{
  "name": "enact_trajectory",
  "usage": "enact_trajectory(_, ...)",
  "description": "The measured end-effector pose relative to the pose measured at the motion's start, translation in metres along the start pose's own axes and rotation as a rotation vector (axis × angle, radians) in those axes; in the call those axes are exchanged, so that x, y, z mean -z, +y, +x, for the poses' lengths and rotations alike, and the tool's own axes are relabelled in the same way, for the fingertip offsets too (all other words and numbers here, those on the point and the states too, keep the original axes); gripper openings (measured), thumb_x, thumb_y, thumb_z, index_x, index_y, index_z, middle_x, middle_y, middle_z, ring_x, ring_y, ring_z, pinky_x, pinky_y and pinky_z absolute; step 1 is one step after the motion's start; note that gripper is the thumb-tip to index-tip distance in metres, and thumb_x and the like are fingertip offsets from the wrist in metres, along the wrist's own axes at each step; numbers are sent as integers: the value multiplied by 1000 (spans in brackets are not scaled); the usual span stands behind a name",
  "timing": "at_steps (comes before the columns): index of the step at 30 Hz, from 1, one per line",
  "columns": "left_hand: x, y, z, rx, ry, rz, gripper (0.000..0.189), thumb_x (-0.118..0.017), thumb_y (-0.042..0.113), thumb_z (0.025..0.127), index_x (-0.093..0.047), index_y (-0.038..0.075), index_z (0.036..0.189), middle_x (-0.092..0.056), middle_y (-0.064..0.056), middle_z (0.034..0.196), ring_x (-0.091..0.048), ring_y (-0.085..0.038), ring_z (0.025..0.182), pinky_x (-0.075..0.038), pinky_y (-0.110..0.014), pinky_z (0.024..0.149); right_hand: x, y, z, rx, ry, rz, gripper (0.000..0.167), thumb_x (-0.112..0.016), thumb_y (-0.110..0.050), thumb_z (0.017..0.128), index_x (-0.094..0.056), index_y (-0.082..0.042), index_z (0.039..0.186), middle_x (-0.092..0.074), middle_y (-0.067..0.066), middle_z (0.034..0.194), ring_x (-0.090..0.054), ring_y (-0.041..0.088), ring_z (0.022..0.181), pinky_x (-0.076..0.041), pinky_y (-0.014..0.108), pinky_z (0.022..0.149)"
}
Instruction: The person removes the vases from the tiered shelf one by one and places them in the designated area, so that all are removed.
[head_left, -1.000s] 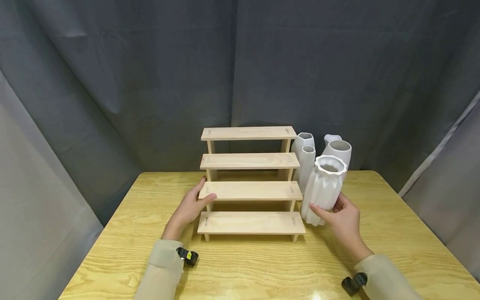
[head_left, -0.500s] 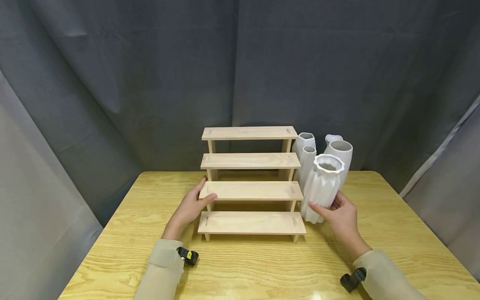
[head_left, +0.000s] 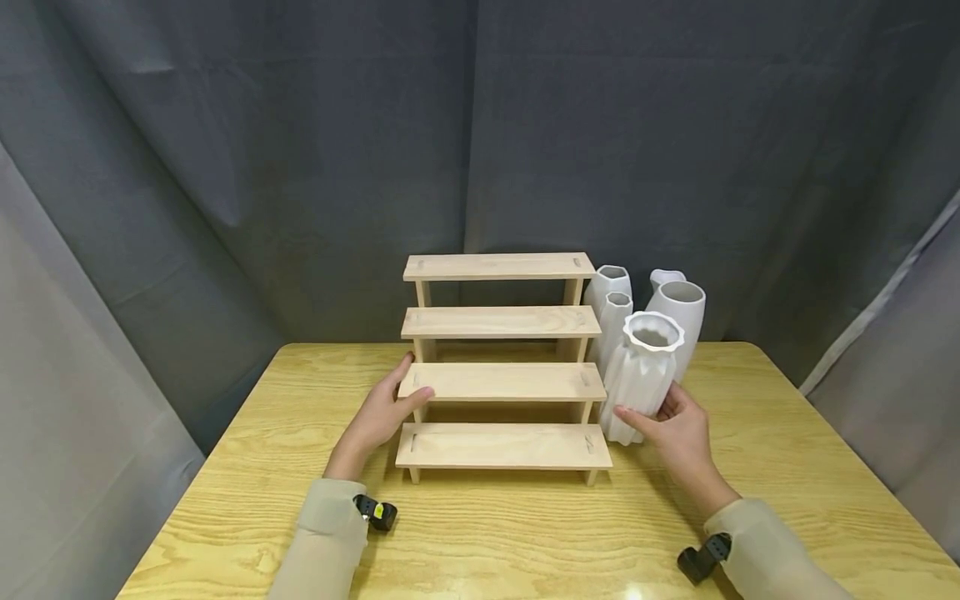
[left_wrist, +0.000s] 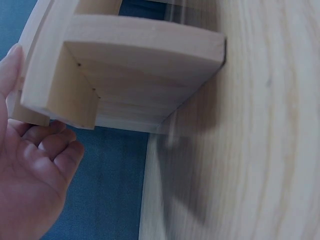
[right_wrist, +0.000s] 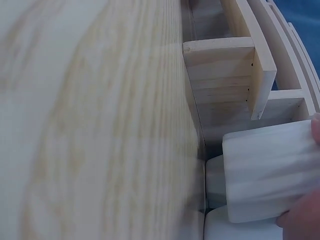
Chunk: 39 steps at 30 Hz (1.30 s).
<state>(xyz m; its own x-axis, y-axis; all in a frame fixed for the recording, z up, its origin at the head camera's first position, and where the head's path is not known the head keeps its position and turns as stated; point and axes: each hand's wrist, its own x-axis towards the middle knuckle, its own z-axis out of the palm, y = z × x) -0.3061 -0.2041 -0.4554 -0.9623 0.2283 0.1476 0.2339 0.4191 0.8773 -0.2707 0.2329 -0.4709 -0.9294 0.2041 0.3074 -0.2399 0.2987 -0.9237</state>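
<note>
A pleated white vase (head_left: 641, 379) with a scalloped rim leans slightly in my right hand (head_left: 678, 437), thumb on its near side and fingers round its right side. It stands out in front of several other white vases. In the right wrist view the held vase (right_wrist: 272, 172) shows its base, with only a little of the hand in frame. At the left end of a four-step wooden display stand (head_left: 502, 450), my left hand (head_left: 378, 417) grips the second shelf from the bottom. The left wrist view has the thumb on the shelf edge and curled fingers (left_wrist: 52, 142) under it.
Behind the held vase stand a wide-mouthed white vase (head_left: 682, 308), a slim one (head_left: 615, 325) and a faceted one (head_left: 606, 283), close by the stand's right side. The wooden table (head_left: 480, 542) ends at a dark grey curtain (head_left: 337, 167).
My right hand has shifted a little to the left with the pleated vase, bringing it nearer the stand. My left hand keeps its place on the shelf.
</note>
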Motion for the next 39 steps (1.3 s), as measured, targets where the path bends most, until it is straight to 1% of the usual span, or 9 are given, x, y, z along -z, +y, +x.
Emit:
enact_trajectory(3,1,0,-1,-4,-2,0,89,-61,52,94,-14,15,160,-12,-4,164,-9,-22,149,-18,-48,118,-1,2,1,-8,-2,1,74,-88,-20,76,-53,-2,138,-61,18,128,-60,5,106,-50,14,85)
enact_trajectory(8,0,-1,-1,1,-2,-2,89,-61,54,93,-15,17,160,-12,-1,164,-10,-22,149,-18,-48,118,-2,8,3,-28,2,5,77,-89,-21,75,-51,-3,140,-60,18,131,-59,6,108,-49,13,86)
enact_trajectory(14,-1,-1,0,17,1,12,90,-61,56,92,-15,17,160,-13,3,163,-11,-21,148,-19,-46,118,-3,12,6,-13,4,-21,76,-89,-21,75,-52,-2,139,-60,19,130,-59,5,107,-49,13,86)
enact_trajectory(20,-1,-1,0,1,7,3,89,-62,54,93,-17,17,160,-14,2,163,-12,-22,148,-19,-47,118,-4,11,9,-7,-1,-55,77,-89,-24,75,-52,-3,139,-60,18,130,-58,8,109,-48,12,86)
enact_trajectory(28,-2,-2,0,17,6,18,90,-62,57,91,-17,20,160,-15,4,162,-13,-21,148,-19,-46,118,-7,15,11,-47,0,-51,78,-89,-25,75,-51,-3,140,-60,18,130,-58,10,110,-47,11,85)
enact_trajectory(31,-2,-2,1,16,8,18,89,-62,56,92,-17,19,160,-15,3,162,-13,-21,148,-19,-46,118,-7,17,12,-48,-5,-40,79,-88,-26,75,-51,-3,141,-60,18,131,-58,11,110,-48,11,86)
enact_trajectory(39,-1,-2,1,26,4,0,87,-63,47,95,-14,17,160,-12,0,163,-10,-25,148,-17,-49,118,-8,25,13,-47,-44,3,75,-87,-21,78,-50,0,139,-59,22,130,-59,3,103,-51,15,83)
